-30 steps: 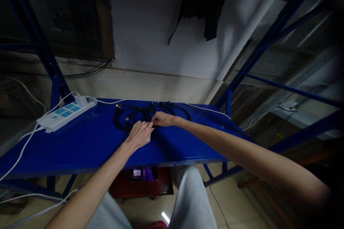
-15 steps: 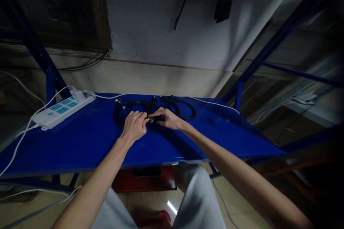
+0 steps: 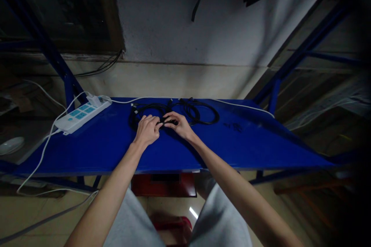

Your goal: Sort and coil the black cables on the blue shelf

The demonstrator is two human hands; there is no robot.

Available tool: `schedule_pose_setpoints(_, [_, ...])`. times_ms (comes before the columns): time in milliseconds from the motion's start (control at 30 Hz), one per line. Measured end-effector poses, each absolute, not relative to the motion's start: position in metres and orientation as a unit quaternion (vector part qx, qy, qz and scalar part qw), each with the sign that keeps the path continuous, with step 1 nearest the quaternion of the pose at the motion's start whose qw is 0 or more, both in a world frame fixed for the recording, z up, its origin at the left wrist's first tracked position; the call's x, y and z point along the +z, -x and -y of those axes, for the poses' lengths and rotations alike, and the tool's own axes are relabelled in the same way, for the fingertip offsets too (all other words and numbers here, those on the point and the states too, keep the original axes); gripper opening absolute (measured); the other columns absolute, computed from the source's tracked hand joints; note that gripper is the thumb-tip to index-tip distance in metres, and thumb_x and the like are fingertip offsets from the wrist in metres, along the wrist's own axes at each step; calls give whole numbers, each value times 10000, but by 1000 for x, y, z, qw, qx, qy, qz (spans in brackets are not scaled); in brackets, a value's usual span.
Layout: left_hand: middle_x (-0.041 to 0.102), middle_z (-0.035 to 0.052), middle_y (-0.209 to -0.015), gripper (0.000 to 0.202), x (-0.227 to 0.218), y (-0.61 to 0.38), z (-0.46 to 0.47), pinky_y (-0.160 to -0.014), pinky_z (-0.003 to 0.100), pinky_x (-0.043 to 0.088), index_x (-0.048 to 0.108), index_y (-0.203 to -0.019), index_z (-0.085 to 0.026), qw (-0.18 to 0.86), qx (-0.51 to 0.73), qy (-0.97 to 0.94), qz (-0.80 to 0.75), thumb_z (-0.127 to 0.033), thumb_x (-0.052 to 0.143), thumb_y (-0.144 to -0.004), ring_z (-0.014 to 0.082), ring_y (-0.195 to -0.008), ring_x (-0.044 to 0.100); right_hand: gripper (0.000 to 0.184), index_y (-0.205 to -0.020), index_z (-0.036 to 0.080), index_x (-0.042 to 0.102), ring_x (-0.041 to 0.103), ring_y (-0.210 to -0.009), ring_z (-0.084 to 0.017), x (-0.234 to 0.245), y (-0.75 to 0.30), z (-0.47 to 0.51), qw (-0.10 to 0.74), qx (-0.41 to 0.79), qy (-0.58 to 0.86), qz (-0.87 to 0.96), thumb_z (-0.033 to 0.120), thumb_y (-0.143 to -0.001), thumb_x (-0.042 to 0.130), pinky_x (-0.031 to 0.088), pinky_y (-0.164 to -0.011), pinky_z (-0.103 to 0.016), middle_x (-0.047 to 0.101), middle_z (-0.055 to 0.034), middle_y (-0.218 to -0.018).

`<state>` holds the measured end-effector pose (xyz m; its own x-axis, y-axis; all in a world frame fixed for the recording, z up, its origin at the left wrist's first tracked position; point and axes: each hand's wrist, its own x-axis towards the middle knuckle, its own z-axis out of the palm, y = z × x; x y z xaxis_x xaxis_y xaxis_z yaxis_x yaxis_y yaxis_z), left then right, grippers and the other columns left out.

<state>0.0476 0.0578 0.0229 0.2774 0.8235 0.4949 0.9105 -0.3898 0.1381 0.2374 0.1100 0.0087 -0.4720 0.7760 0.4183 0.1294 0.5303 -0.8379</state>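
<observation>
Several coiled black cables (image 3: 204,122) lie in overlapping loops toward the back of the blue tabletop (image 3: 185,154). My left hand (image 3: 147,130) is closed at the front of the left loops, its thumb and fingers pinching a black cable. Close beside it, my right hand (image 3: 179,124) curves its thumb and fingers around a short stretch of the same dark cable. My fingers hide most of the held part. Light-coloured connector ends (image 3: 135,112) show at the left of the coils.
A white power strip (image 3: 84,115) with blue sockets lies at the table's left, a plug in its far end. A white cord (image 3: 240,105) runs along the back edge. Blue frame posts (image 3: 274,94) rise at both sides, before a wall (image 3: 185,38).
The view has shifted a little, so the table sits further right in it. My right hand's fingers have arched and parted more around the cable; my left hand stays closed beside it.
</observation>
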Motion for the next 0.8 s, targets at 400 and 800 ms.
schedule_pose_setpoints(400, [698,79,-883,203,19,-47,-62,-816,368,414,614,-867,-195,79,-265,778,564,-265,470,-992,241,-873,620,448,-1270,238,653,541,-1042,-246,10,-236,-106,367,273,337,823,198,-837,760,401,-958,-392,698,-78,-1043])
schedule_pose_setpoints(800, [684,106,-954,268,26,-54,-49,-884,407,418,624,-992,-178,100,-220,830,502,-378,445,-1003,270,-984,589,217,-983,188,576,651,-945,-189,3,-239,-110,406,376,299,777,274,-846,721,470,-905,-325,654,-49,-986])
